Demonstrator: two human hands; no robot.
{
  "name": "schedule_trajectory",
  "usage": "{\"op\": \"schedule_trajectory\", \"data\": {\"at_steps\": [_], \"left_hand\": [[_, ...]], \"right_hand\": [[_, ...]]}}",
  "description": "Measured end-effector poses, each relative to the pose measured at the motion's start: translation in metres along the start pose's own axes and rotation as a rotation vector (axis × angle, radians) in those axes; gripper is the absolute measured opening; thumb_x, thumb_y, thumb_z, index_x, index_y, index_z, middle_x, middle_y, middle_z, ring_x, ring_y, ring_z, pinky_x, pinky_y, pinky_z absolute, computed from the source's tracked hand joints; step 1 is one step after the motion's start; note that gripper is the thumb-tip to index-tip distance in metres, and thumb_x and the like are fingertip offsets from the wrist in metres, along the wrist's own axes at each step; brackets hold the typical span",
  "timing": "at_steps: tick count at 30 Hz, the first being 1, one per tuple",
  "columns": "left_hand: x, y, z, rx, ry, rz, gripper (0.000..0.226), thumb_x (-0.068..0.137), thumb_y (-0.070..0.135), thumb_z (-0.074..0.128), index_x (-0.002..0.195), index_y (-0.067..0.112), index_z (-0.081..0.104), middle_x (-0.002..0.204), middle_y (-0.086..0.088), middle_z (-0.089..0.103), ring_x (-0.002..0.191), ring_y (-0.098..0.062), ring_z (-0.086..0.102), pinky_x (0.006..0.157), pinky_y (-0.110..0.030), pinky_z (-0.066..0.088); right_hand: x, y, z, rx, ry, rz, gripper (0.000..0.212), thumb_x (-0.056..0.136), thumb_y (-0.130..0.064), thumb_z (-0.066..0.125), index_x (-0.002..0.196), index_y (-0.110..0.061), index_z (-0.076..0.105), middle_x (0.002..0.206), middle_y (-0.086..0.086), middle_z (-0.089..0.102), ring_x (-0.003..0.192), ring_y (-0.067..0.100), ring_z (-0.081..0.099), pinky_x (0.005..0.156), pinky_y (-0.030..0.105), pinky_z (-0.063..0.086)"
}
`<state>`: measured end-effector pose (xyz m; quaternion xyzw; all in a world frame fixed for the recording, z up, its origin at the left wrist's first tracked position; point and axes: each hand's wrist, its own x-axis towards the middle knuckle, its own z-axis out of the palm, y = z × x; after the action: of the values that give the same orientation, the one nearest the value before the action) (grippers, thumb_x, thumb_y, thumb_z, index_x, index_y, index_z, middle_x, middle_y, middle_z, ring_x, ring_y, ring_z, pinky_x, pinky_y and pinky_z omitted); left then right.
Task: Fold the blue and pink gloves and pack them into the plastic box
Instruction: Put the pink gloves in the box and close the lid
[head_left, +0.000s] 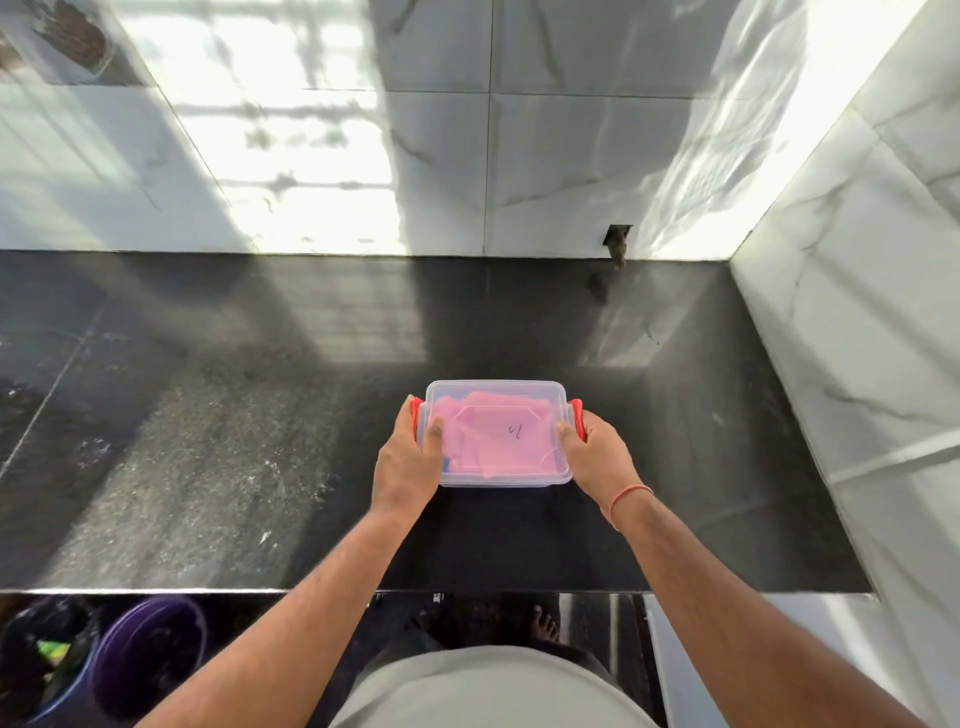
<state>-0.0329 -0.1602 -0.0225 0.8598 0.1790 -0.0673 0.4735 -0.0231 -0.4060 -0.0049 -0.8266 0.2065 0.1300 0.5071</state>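
- Blue glove (445, 462) barely visible under pink glove (498, 441) inside clear lidded box (498, 480).
- Left hand (408, 460) and right hand (597, 457) grasp its red clips.

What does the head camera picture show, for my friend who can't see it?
Two hands, the left hand and the right hand, grip the ends of a clear plastic box with its lid on, by its red clips, on a dark counter. Pink gloves show through the lid, with a bit of blue underneath.
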Motion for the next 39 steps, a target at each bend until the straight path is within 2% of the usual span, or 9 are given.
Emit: {"op": "schedule_trajectory", "data": {"at_steps": [3,6,11,15,17,19,22,28,39], "left_hand": [[-0.001,0.003,0.000,0.018,-0.002,-0.002,0.065,0.115,0.049,0.043,0.173,0.022,0.027,0.167,-0.005,0.053,0.151,-0.030,0.052,0.124,-0.042,0.039],[0.001,0.006,0.003,0.058,-0.004,0.021,0.061,0.118,0.042,0.038,0.174,0.021,0.026,0.165,-0.007,0.055,0.150,-0.033,0.054,0.122,-0.042,0.039],[0.002,0.004,0.004,0.082,-0.053,0.011,0.065,0.118,0.041,0.032,0.176,0.021,0.010,0.174,-0.005,0.043,0.157,-0.034,0.044,0.125,-0.044,0.035],[0.000,-0.004,-0.003,0.243,-0.021,0.112,0.072,0.116,0.047,0.028,0.175,0.023,-0.003,0.185,0.001,0.001,0.171,-0.030,0.005,0.135,-0.051,0.012],[-0.002,-0.008,-0.007,0.503,0.078,0.302,0.072,0.114,0.048,0.023,0.176,0.024,-0.003,0.185,-0.002,-0.008,0.170,-0.034,-0.008,0.134,-0.059,0.004],[-0.002,-0.007,-0.008,0.682,0.116,0.514,0.073,0.111,0.047,0.025,0.176,0.026,-0.002,0.185,0.001,-0.011,0.170,-0.030,-0.014,0.131,-0.060,-0.006],[0.004,-0.002,-0.004,0.809,0.060,0.654,0.074,0.110,0.047,0.027,0.176,0.027,0.000,0.185,0.006,-0.011,0.170,-0.026,-0.014,0.134,-0.063,-0.002],[0.015,0.000,0.001,0.828,-0.066,0.582,0.069,0.109,0.051,0.021,0.174,0.027,0.024,0.185,0.008,0.006,0.171,-0.028,0.002,0.134,-0.061,0.019],[0.065,0.026,0.001,0.885,-0.066,0.554,0.070,0.107,0.042,0.017,0.173,0.022,0.028,0.184,0.001,0.013,0.170,-0.033,0.011,0.133,-0.064,0.022]], "right_hand": [[0.000,0.000,0.000,-0.059,0.020,-0.020,0.027,0.112,-0.032,0.049,0.118,-0.017,0.071,0.111,0.002,0.075,0.093,0.019,0.067,0.081,0.031,0.050],[-0.004,-0.003,0.003,-0.179,0.038,-0.072,0.033,0.114,-0.029,0.042,0.131,-0.016,0.066,0.113,0.004,0.075,0.099,0.028,0.067,0.086,0.035,0.050],[-0.013,-0.006,0.011,-0.339,0.040,-0.091,0.058,0.117,-0.027,0.032,0.171,-0.009,0.024,0.147,0.018,0.066,0.132,0.042,0.062,0.109,0.048,0.049],[-0.018,-0.003,0.011,-0.493,0.080,-0.210,0.066,0.115,-0.029,0.035,0.173,-0.009,0.009,0.179,0.010,0.025,0.163,0.033,0.027,0.127,0.059,0.031],[-0.020,-0.001,0.012,-0.627,0.133,-0.359,0.071,0.114,-0.038,0.036,0.174,-0.016,0.005,0.183,-0.002,0.005,0.169,0.023,0.004,0.132,0.060,0.015],[-0.018,-0.002,0.014,-0.733,0.139,-0.531,0.071,0.114,-0.046,0.030,0.175,-0.024,0.003,0.183,-0.010,-0.002,0.169,0.016,-0.006,0.133,0.054,0.003],[-0.013,-0.001,0.023,-0.866,0.092,-0.655,0.068,0.113,-0.050,0.024,0.175,-0.027,0.004,0.183,-0.012,-0.002,0.169,0.017,-0.007,0.133,0.056,0.000],[-0.001,0.004,0.033,-0.973,0.065,-0.641,0.066,0.113,-0.049,0.023,0.172,-0.022,0.024,0.183,-0.006,0.011,0.169,0.026,0.009,0.133,0.064,0.016],[0.052,-0.028,0.038,-1.018,0.038,-0.627,0.069,0.110,-0.050,0.005,0.175,-0.024,0.012,0.184,-0.005,0.000,0.170,0.025,0.001,0.134,0.062,0.004]]}}
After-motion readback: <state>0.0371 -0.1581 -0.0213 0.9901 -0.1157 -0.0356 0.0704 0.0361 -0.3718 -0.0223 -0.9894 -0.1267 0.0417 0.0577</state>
